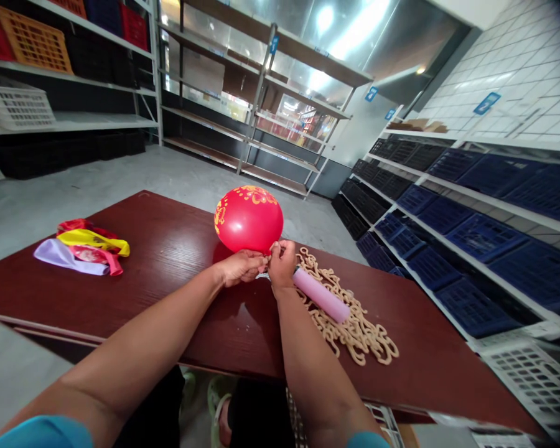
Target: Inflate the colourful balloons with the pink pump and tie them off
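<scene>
The red balloon [248, 219] rests on the tabletop [168, 298] at 12 o'clock of both hands. The left hand [240, 266] and the right hand [281, 264] each pinch its neck. A pink pump [320, 294] lies at 4 o'clock.

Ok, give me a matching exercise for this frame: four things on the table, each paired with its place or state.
Things:
1. red balloon
2. pink pump
3. flat balloons
4. beige strips

Places or states:
A. piled at the table's left end
B. inflated, neck at both hands
C. heaped under the pump
D. lying right of the right hand

Pairs: 1-B, 2-D, 3-A, 4-C
</scene>
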`<state>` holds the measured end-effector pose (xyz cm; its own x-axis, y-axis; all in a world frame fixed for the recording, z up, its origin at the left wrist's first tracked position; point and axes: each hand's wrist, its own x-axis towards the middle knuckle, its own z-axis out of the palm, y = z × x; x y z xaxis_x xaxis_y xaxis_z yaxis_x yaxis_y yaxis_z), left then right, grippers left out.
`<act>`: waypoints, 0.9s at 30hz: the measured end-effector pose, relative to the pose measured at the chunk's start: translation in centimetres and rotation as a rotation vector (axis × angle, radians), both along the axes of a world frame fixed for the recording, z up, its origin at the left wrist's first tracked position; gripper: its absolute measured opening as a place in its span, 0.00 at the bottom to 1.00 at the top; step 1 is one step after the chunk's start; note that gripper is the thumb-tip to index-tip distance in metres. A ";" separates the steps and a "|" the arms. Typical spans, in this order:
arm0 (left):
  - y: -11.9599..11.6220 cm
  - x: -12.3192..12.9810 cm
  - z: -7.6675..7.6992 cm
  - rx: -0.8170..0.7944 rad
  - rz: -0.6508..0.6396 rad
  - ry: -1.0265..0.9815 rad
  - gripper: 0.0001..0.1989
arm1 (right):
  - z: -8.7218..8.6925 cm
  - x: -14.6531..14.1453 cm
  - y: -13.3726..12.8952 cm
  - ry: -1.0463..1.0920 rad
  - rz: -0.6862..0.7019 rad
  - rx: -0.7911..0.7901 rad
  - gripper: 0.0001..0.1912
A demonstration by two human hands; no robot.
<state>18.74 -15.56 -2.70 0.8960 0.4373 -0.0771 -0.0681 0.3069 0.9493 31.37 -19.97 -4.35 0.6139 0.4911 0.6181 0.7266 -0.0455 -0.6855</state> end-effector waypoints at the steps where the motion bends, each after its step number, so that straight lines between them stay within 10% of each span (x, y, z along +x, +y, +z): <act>1: 0.0 0.1 -0.1 0.054 0.047 0.004 0.15 | 0.0 -0.1 0.0 0.005 0.003 0.014 0.08; 12: 2.3 -0.3 -2.0 0.781 0.881 0.246 0.19 | -0.5 -1.0 0.4 -0.145 0.200 0.063 0.09; 27: 7.7 3.5 -0.2 0.701 0.923 0.525 0.23 | 0.5 -1.6 -0.6 -0.219 0.219 -0.329 0.10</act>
<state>22.27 -7.84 -2.93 0.1703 0.9704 0.1713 0.4441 -0.2307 0.8657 29.73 -20.61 -3.80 0.3456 0.7870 0.5111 0.8700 -0.0647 -0.4888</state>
